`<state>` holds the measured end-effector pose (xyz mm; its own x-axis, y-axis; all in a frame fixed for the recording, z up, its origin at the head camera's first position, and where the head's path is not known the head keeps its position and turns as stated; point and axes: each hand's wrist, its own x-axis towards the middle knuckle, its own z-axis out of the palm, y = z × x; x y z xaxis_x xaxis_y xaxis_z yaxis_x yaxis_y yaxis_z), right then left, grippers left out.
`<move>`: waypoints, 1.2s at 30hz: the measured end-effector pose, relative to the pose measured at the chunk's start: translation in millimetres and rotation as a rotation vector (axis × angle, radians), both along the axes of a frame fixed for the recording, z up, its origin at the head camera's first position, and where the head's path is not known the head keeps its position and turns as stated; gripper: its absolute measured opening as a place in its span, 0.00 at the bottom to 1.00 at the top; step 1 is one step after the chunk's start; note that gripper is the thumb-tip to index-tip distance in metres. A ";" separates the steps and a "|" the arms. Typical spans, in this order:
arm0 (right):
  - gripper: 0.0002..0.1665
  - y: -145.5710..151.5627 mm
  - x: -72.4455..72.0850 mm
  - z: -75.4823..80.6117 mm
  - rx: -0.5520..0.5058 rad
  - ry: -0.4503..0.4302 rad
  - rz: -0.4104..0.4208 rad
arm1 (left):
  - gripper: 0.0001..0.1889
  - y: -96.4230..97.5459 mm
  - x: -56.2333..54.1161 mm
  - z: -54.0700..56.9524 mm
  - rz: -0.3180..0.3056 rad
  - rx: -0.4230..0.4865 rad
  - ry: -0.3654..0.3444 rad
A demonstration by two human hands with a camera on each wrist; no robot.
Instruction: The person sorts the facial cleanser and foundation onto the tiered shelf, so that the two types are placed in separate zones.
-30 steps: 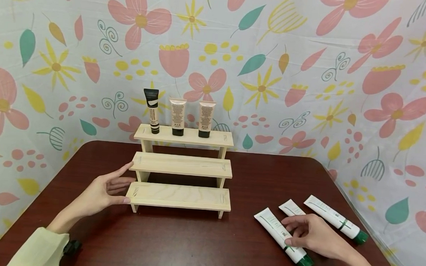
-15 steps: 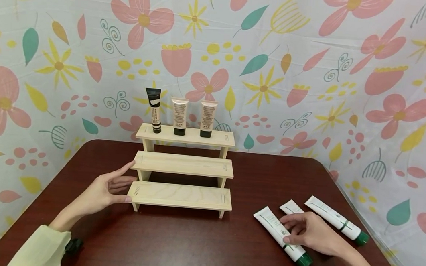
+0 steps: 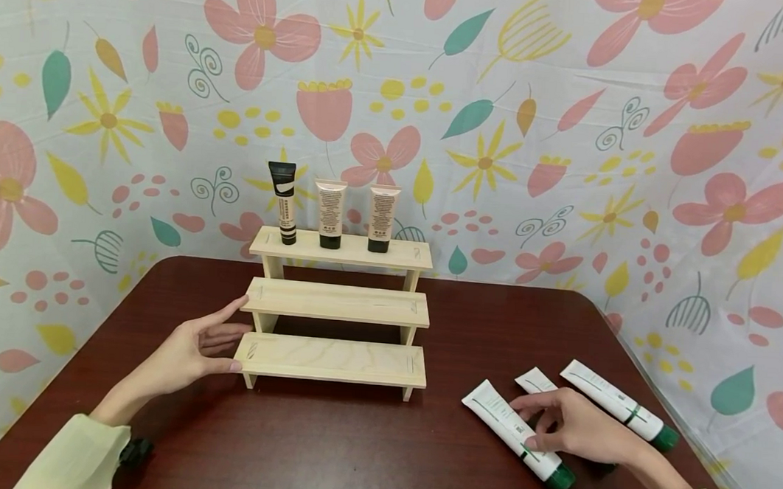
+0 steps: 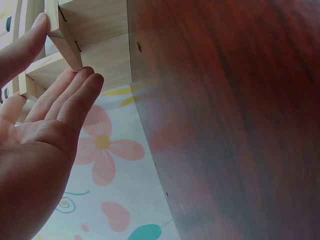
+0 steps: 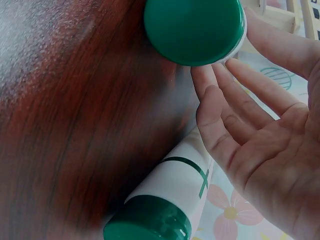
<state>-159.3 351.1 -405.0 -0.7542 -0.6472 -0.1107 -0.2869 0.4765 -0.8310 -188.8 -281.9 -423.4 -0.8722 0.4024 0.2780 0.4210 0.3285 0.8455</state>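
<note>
My right hand [image 3: 581, 428] pinches a white squeeze tube with a green cap [image 3: 505, 424] between thumb and fingers, near the front right of the table. Seen from the right wrist, its round cap [image 5: 192, 30] faces the camera and the fingers reach along its side. My left hand [image 3: 183, 355] touches the left end of a three-step wooden display rack [image 3: 335, 360]. The thumb is at the lowest step and the fairly straight fingers reach up to the middle one. In the left wrist view the fingertips [image 4: 90, 75] meet the rack's edge.
A second white tube [image 3: 536, 380] lies partly hidden behind my right hand, and a third tube [image 3: 616, 400] lies farther right. On the top step stand a black-and-beige tube [image 3: 283, 205] and two pinkish tubes [image 3: 330, 212]. Behind the table [image 3: 328, 448] hangs a floral cloth [image 3: 480, 79].
The tube in my right hand has shifted slightly, its flat end moving left. My left hand stays at the rack, and the head view has moved a little.
</note>
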 end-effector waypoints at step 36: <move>0.30 -12.2 -7.1 -0.3 0.080 -0.114 0.002 | 0.54 -0.2 0.1 -0.8 0.004 -0.002 0.002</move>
<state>-166.4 338.9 -405.3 -0.7324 -0.6346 -0.2468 -0.1941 0.5420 -0.8177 -188.8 -282.1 -424.2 -0.8730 0.3998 0.2793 0.4218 0.3315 0.8439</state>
